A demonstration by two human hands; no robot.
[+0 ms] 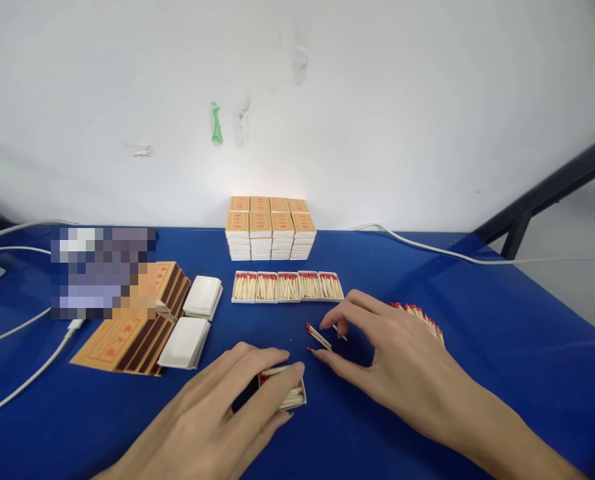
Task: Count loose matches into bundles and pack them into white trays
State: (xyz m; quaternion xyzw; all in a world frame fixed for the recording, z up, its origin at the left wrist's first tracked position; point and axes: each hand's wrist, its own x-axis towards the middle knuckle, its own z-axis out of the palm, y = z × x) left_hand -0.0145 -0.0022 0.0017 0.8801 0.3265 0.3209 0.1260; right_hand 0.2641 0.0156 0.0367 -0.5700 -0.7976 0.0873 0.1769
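My left hand (pixel 227 407) is closed around a small white matchbox tray (pixel 304 395) with matches (pixel 292 400) in it, their red heads toward the left. The fingers cover much of this tray. To its right, my right hand (pixel 392 353) reaches over a few loose matches (pixel 318 337) on the blue table, thumb and fingertips apart. One red match head shows by the thumb tip, and another match lies under the fingers. Behind the right hand a pile of matches (pixel 422 317) is partly hidden. Several filled trays (pixel 288 287) stand in a row farther back.
Stacked orange-topped matchboxes (pixel 270 227) stand against the white wall. At left are fanned orange-and-brown matchbox sleeves (pixel 127 337) and two stacks of white trays (pixel 184 341). A pixelated object (pixel 102 273) lies beside white cables (pixel 32 380). Another white cable (pixel 427 248) runs along the right.
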